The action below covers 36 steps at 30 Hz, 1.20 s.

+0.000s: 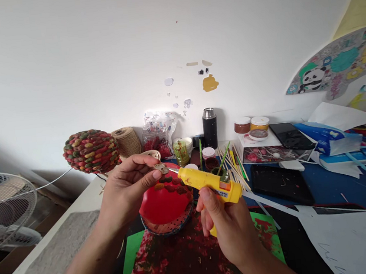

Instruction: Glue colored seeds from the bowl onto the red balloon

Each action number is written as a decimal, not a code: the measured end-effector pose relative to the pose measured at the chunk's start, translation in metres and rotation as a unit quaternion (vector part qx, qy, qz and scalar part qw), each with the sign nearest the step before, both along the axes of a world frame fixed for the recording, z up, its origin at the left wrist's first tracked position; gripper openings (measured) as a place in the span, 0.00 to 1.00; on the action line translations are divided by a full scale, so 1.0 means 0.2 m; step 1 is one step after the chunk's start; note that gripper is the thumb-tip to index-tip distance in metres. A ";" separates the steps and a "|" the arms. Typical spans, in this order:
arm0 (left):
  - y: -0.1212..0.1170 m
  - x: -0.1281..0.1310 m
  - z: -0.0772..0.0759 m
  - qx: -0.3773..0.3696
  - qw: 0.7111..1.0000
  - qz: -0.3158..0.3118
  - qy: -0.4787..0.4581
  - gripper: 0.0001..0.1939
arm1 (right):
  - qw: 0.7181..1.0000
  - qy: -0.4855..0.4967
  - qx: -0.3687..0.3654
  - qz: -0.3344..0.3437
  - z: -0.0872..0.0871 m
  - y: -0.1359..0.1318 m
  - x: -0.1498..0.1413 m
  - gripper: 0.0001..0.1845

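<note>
On the left, a ball covered in coloured pieces (pixel 91 151) sits apart from the work. The left hand (pixel 123 191) pinches a small pale piece (pixel 161 169) above a red rounded form (pixel 164 205) in a woven basket (pixel 167 230). The right hand (pixel 234 224) grips a yellow glue gun (pixel 203 177), nozzle (pixel 173 170) at the piece's edge. This looks like the gluing step; the next move seems to call for a steady pinch and a clean lift of the nozzle

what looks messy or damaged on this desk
The green sheet at the bottom centre stands out: it is heavily smeared with red and dark brown, so green shows mainly at its sides. The flat black pad on the right also looks flecked with white.
</note>
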<state>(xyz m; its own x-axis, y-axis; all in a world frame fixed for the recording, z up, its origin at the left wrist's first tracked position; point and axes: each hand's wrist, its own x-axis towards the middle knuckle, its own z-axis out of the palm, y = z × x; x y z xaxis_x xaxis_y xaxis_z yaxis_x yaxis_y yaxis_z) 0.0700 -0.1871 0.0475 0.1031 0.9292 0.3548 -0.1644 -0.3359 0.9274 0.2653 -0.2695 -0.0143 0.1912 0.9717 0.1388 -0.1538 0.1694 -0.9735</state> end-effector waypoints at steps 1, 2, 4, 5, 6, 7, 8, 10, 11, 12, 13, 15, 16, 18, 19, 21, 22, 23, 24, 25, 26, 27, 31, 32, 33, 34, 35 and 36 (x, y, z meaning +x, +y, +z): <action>0.00 0.00 0.00 0.000 1.000 0.000 0.002 0.19 | 1.000 -0.001 0.002 -0.002 0.00 0.00 0.00 0.45; 0.00 0.00 0.00 0.000 1.000 0.000 0.004 0.19 | 1.000 -0.001 0.004 -0.004 0.00 0.00 0.00 0.45; 0.00 0.00 -0.01 0.004 1.000 0.000 0.007 0.19 | 1.000 -0.001 0.007 -0.005 0.00 0.00 0.00 0.45; 0.00 0.00 -0.01 0.005 1.000 0.001 0.008 0.19 | 1.000 -0.002 0.007 -0.004 0.00 0.00 0.00 0.45; 0.00 0.00 -0.01 0.006 1.000 0.002 0.010 0.19 | 1.000 -0.002 0.006 -0.002 0.00 0.00 0.00 0.45; 0.00 0.00 -0.02 0.007 1.000 0.003 0.012 0.19 | 1.000 -0.002 0.004 -0.002 0.00 0.00 0.00 0.46; 0.00 -0.01 -0.02 0.007 1.000 0.004 0.014 0.19 | 1.000 -0.002 0.003 -0.002 0.00 0.00 0.00 0.46; -0.01 -0.01 -0.02 0.007 1.000 0.008 0.019 0.19 | 1.000 0.001 0.001 -0.002 0.00 0.00 0.00 0.46; -0.01 -0.01 -0.02 0.008 1.000 0.009 0.022 0.19 | 1.000 0.002 0.001 -0.002 0.00 0.00 0.00 0.46; -0.01 -0.01 -0.02 0.010 1.000 0.010 0.024 0.19 | 1.000 0.003 0.002 -0.003 0.00 0.00 0.00 0.46; -0.01 -0.01 -0.02 0.011 1.000 0.010 0.026 0.18 | 1.000 0.003 0.003 -0.004 0.00 0.00 0.00 0.46; -0.01 -0.01 -0.02 0.012 0.999 0.010 0.030 0.18 | 1.000 0.003 0.004 -0.007 0.00 0.00 0.00 0.45; -0.01 -0.01 -0.02 0.013 0.999 0.009 0.031 0.17 | 1.000 0.003 0.004 -0.007 0.00 0.00 0.00 0.45; -0.01 -0.01 -0.02 0.013 0.999 0.005 0.033 0.16 | 1.000 0.003 0.004 -0.007 0.00 0.00 0.00 0.45; -0.01 -0.01 -0.02 0.014 0.999 0.004 0.033 0.16 | 1.000 0.003 0.004 -0.007 0.00 0.00 0.00 0.46; -0.01 -0.01 -0.03 0.013 0.999 0.002 0.033 0.15 | 1.000 0.006 0.002 -0.005 0.00 0.00 0.00 0.46; -0.01 -0.01 -0.03 0.011 0.999 0.002 0.034 0.15 | 1.000 0.007 0.000 -0.004 0.01 0.00 0.00 0.46; -0.01 -0.01 -0.03 0.008 0.999 0.002 0.035 0.15 | 1.000 0.008 -0.003 -0.003 0.01 0.00 0.00 0.46; -0.01 -0.01 -0.03 0.006 0.999 0.002 0.037 0.15 | 1.000 0.009 -0.005 -0.003 0.01 0.00 0.00 0.46; -0.01 -0.01 -0.03 0.004 0.999 0.003 0.038 0.15 | 1.000 0.009 -0.008 -0.004 0.01 0.00 0.00 0.46; -0.01 -0.01 -0.03 0.004 0.999 0.004 0.039 0.16 | 1.000 0.009 -0.010 -0.004 0.01 0.00 0.00 0.46; -0.01 -0.01 -0.03 0.006 0.999 0.006 0.040 0.16 | 1.000 0.008 -0.011 -0.004 0.01 0.00 0.00 0.46; 0.00 -0.01 -0.04 0.006 0.999 0.013 0.041 0.18 | 1.000 0.011 -0.005 -0.009 0.01 0.01 0.00 0.46; 0.00 -0.01 -0.04 0.004 0.999 0.013 0.040 0.18 | 1.000 0.014 -0.002 -0.011 0.01 0.01 0.00 0.46; 0.00 -0.01 -0.04 0.003 0.999 0.014 0.039 0.18 | 1.000 0.018 0.002 -0.014 0.01 0.01 0.00 0.45; 0.00 -0.01 -0.03 0.002 0.999 0.016 0.036 0.18 | 1.000 0.022 0.005 -0.016 0.02 0.02 0.00 0.45; 0.00 -0.01 -0.03 0.003 0.999 0.019 0.033 0.18 | 0.999 0.027 0.008 -0.018 0.02 0.02 0.00 0.45; 0.00 -0.01 -0.03 0.005 0.999 0.023 0.029 0.19 | 0.999 0.032 0.011 -0.021 0.02 0.02 0.00 0.45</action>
